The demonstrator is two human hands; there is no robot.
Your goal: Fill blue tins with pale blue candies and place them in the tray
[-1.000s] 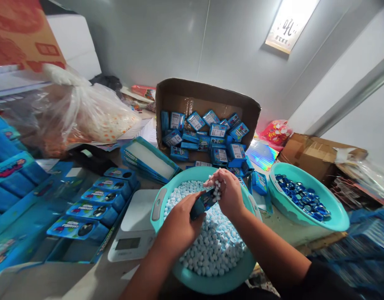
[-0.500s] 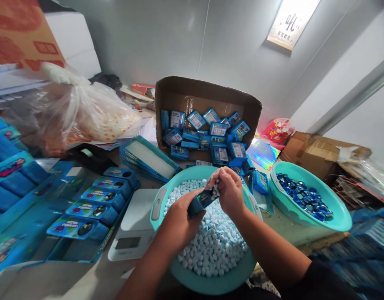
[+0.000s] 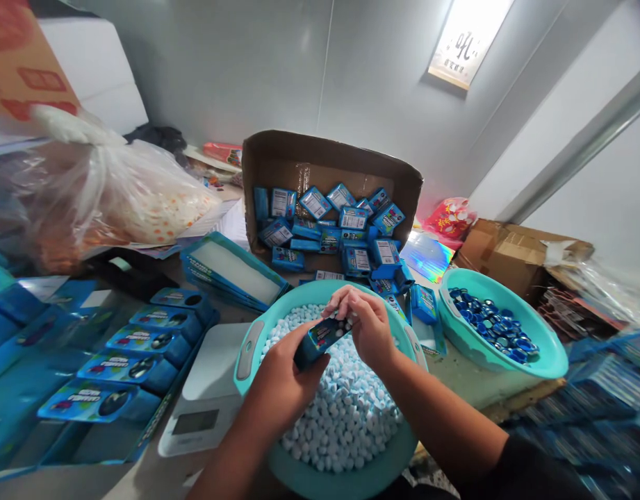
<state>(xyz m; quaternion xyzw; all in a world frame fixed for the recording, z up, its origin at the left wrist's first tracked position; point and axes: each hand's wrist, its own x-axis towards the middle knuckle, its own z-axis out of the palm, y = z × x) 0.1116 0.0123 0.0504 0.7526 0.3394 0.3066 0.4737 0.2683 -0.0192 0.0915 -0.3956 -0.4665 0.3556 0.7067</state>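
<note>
My left hand (image 3: 283, 378) is wrapped round a small blue candy tin (image 3: 320, 342), tilted over a turquoise basin (image 3: 345, 482). White and pale blue candies (image 3: 345, 430) fill much of the basin. At the tin's upper end, my right hand (image 3: 364, 321) is closed with its fingers bunched round several candies, against the tin's opening. Some candies show between these fingers and the tin. How many lie inside the tin cannot be seen.
A cardboard box (image 3: 333, 149) of blue tins stands behind the basin. Left are a white scale (image 3: 212, 361) and a tray of tins with round holes (image 3: 137, 364). A second basin (image 3: 552, 347) at right holds shiny blue lids (image 3: 494, 326). A plastic bag (image 3: 116, 187) sits back left.
The view has shifted slightly, so most things appear further left. My right fingers have come lower and closer over the tin's opening, and my left hand keeps its hold.
</note>
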